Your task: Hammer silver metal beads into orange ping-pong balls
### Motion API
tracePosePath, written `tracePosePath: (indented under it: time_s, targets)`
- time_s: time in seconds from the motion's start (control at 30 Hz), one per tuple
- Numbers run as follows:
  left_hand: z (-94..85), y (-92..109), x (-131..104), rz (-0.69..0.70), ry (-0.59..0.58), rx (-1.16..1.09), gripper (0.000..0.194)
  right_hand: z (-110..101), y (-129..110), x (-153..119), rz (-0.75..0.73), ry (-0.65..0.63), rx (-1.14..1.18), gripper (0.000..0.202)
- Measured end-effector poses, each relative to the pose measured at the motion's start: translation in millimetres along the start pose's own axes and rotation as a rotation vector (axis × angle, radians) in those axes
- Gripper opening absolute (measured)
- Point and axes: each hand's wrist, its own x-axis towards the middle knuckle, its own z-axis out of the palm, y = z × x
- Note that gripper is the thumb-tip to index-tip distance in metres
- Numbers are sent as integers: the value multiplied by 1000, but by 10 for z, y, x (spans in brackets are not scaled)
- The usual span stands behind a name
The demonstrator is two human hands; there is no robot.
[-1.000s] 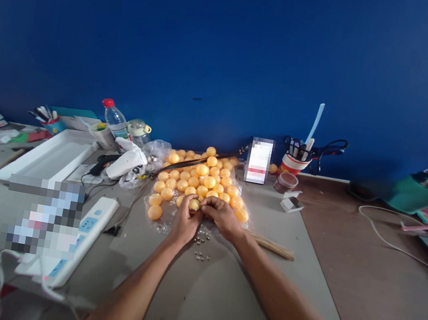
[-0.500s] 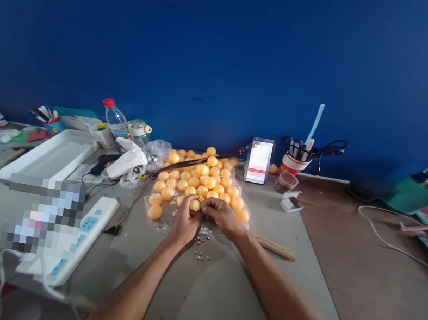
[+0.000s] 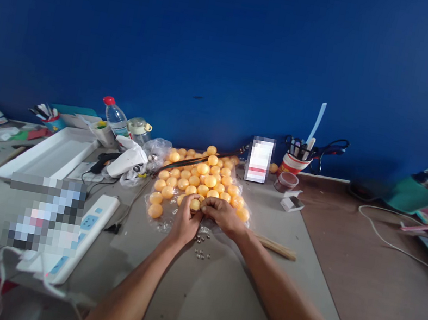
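An orange ball [image 3: 195, 206], like a table tennis ball, sits in the curled fingers of my left hand [image 3: 185, 223]. Its lower edge looks darker, but the detail is too small to tell. My right hand [image 3: 224, 217] is closed, thumb and fingertips pinched against the ball's right side; whatever they grip is hidden. Just beyond both hands lie many similar orange balls [image 3: 193, 181] on a clear plastic bag [image 3: 164, 224]. Small shiny metal beads [image 3: 200, 255] are scattered on the table below my hands.
A wooden stick [image 3: 275, 247] lies right of my forearm. Farther back are a phone [image 3: 259, 160], a red cup of pens [image 3: 294, 164] and a small white box [image 3: 292, 203]. On the left are a power strip [image 3: 86, 237], a glue gun [image 3: 127, 161] and a white tray [image 3: 49, 153].
Both hands stay at the ball with almost no movement. The view has shifted very slightly.
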Motion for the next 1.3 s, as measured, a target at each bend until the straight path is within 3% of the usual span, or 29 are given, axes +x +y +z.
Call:
tracePosePath:
  time_s: [0.33, 1.3]
  targets:
    - [3, -78, -8, 73, -25, 47, 29, -14, -45, -13, 32, -32, -114, 18]
    - [32, -164, -53, 196, 12, 186, 35, 59, -55, -13, 34, 103, -262, 10]
